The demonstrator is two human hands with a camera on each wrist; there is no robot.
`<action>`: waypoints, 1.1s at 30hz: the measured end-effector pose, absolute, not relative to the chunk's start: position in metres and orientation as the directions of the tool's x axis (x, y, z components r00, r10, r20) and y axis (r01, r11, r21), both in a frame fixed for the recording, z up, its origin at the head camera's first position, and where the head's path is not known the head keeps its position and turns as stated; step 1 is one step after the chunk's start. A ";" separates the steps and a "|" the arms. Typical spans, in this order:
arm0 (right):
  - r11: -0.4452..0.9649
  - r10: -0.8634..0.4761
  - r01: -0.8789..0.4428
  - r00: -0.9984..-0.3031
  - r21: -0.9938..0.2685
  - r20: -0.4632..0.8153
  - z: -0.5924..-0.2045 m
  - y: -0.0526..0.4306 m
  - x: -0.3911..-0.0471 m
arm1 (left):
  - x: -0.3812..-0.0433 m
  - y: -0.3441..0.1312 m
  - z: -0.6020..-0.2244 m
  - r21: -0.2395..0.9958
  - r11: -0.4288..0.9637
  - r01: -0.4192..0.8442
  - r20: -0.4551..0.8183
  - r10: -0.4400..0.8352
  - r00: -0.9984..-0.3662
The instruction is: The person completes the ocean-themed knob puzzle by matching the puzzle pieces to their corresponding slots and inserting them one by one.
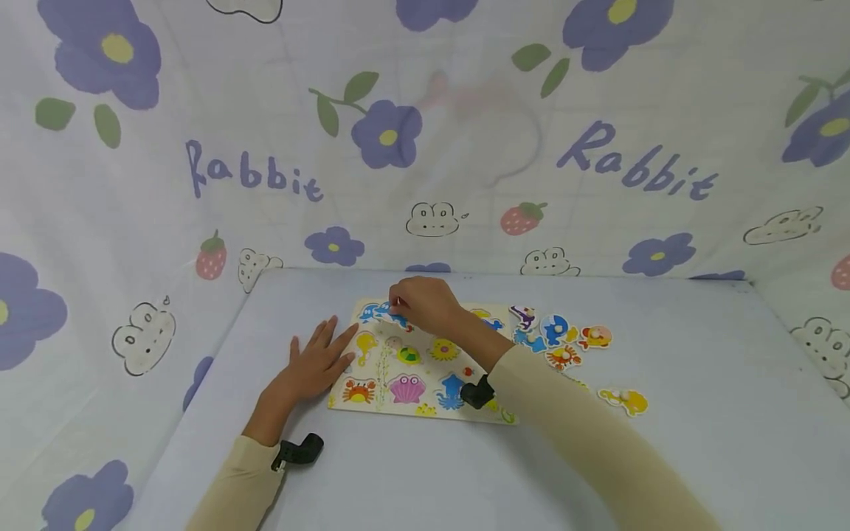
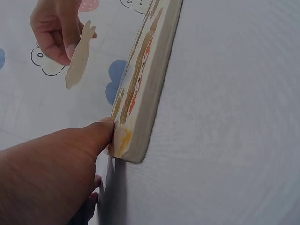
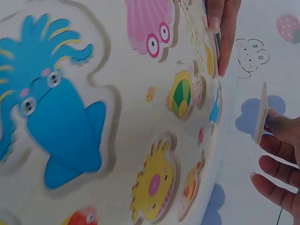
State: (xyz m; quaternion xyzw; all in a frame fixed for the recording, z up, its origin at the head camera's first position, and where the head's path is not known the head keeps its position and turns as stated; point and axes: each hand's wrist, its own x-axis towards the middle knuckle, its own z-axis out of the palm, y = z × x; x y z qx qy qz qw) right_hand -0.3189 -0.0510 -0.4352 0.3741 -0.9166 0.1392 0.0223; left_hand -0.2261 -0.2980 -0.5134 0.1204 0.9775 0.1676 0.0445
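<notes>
Beige right sleeve (image 1: 584, 435) nearest the head camera, its forearm crossing the puzzle board (image 1: 428, 372). Wooden piece (image 2: 78, 61) pinched in the right hand (image 1: 425, 302), fingers closed narrow on it; any knob hidden. Both wrist views show it tilted, nearly on edge, apart from the board. Head view puts it over the far-left part, beside blue printed art (image 1: 367, 313). Left of the grip and nearer the person: left hand (image 1: 317, 369), fingers spread, touching the board's left edge; likely a useful brace against sliding. Right of the grip, past the forearm: loose pieces, among them a crab piece (image 1: 563, 357) and a yellow piece (image 1: 627, 400). Judgement: level the piece and match outline to recess before any pressing; pushed at this tilt, it could catch the rim.
</notes>
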 end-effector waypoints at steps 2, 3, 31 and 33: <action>0.685 -0.680 -0.690 -0.721 -0.234 0.137 -0.436 -0.058 -0.323 | -0.227 -0.299 -0.513 0.333 0.916 0.224 -0.047 0.254 -0.966; 0.687 -0.679 -0.689 -0.722 -0.230 0.132 -0.437 -0.061 -0.324 | -0.227 -0.299 -0.513 0.332 0.916 0.225 -0.049 0.255 -0.966; 0.765 -0.636 -0.630 -0.772 -0.131 -0.001 -0.468 -0.105 -0.350 | -0.232 -0.305 -0.522 0.321 0.921 0.220 -0.072 0.255 -0.964; 0.762 -0.639 -0.634 -0.769 -0.127 0.002 -0.468 -0.107 -0.350 | -0.232 -0.305 -0.521 0.324 0.920 0.222 -0.069 0.257 -0.964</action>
